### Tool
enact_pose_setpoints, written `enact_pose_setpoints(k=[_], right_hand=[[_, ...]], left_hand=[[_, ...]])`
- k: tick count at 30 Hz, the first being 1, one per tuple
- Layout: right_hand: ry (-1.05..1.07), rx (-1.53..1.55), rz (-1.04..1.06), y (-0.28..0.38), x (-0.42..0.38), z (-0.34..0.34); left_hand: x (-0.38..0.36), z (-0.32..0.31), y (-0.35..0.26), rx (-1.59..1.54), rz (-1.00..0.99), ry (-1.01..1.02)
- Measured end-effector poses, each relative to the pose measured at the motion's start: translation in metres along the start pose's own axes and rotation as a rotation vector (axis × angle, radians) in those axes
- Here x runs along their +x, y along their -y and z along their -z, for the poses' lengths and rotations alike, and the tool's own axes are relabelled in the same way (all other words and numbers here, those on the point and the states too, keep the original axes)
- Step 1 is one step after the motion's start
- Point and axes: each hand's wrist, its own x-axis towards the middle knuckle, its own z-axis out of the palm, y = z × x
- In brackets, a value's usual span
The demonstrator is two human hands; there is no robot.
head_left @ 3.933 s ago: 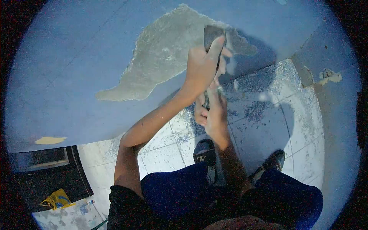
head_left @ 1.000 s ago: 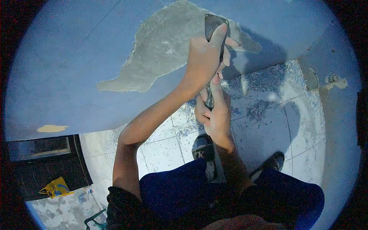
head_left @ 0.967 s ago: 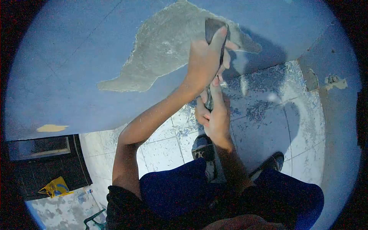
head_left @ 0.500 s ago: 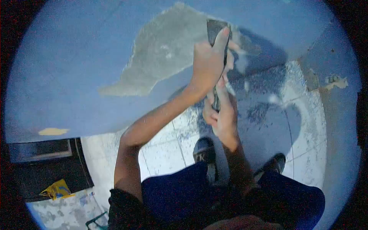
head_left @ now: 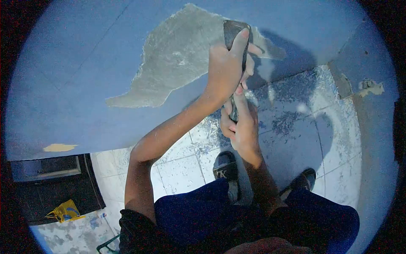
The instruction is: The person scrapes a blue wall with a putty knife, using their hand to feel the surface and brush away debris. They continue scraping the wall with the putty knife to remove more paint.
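My left hand (head_left: 228, 63) is wrapped round the upper part of a dark, flat, long tool (head_left: 232, 31), its thumb lying along the face. Lower down, my right hand (head_left: 243, 122) grips the narrow lower end of the same tool. The tool is held upright in front of the blue wall (head_left: 93, 84), beside a bare grey patch (head_left: 169, 57) with ragged edges. Some fingers of my left hand are hidden behind the tool.
Paint flakes lie over the white tiled floor (head_left: 177, 169) near two dark shoes (head_left: 225, 165). At the lower left are a dark mat (head_left: 46, 194) and a yellow packet (head_left: 65, 211). Another wall (head_left: 372, 122) with chipped spots stands right.
Both hands and the tool have shifted slightly left in the view. The grip looks the same.
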Motion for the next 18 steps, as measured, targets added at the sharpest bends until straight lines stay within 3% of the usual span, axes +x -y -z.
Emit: enact_pose_setpoints(k=[12, 15, 18], right_hand=[[-0.037, 0.018, -0.021, -0.002, -0.004, -0.010], [0.050, 0.075, 0.065, -0.004, -0.002, -0.008], [-0.033, 0.057, -0.074, -0.001, -0.009, -0.014]], left_hand=[[0.000, 0.002, -0.003, -0.007, 0.003, -0.020], [-0.003, 0.004, -0.002, 0.040, -0.013, -0.004], [-0.003, 0.006, -0.006, 0.074, -0.014, -0.006]])
